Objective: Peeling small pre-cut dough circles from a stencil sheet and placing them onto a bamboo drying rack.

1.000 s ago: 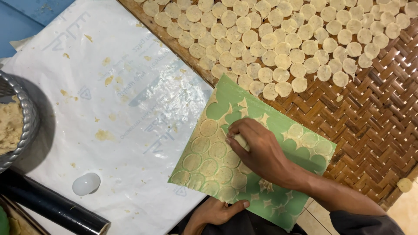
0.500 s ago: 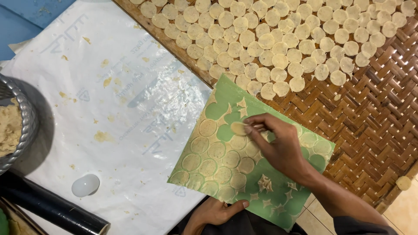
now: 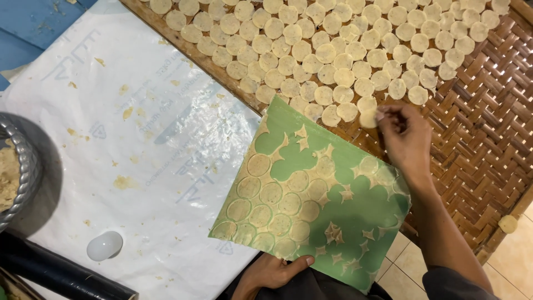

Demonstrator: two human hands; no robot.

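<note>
My left hand [image 3: 273, 271] grips the near edge of a green sheet [image 3: 311, 166] covered with a thin layer of dough cut into round discs, with star-shaped scraps between them. My right hand [image 3: 404, 136] is past the sheet's far right corner, over the woven bamboo tray [image 3: 488, 133]. Its fingertips pinch one pale dough disc [image 3: 368, 118] at the edge of the rows of dough discs [image 3: 333, 50] laid on the tray.
A white plastic sheet [image 3: 139, 139] flecked with dough crumbs covers the surface on the left. A metal bowl [image 3: 16, 172] with dough sits at the left edge. A small white round cutter [image 3: 104, 245] and a black rolling tube [image 3: 55, 272] lie near the bottom left.
My right hand has lifted a disc off the green sheet and carried it up and right to the edge of the rows on the bamboo tray. My left hand still holds the sheet.
</note>
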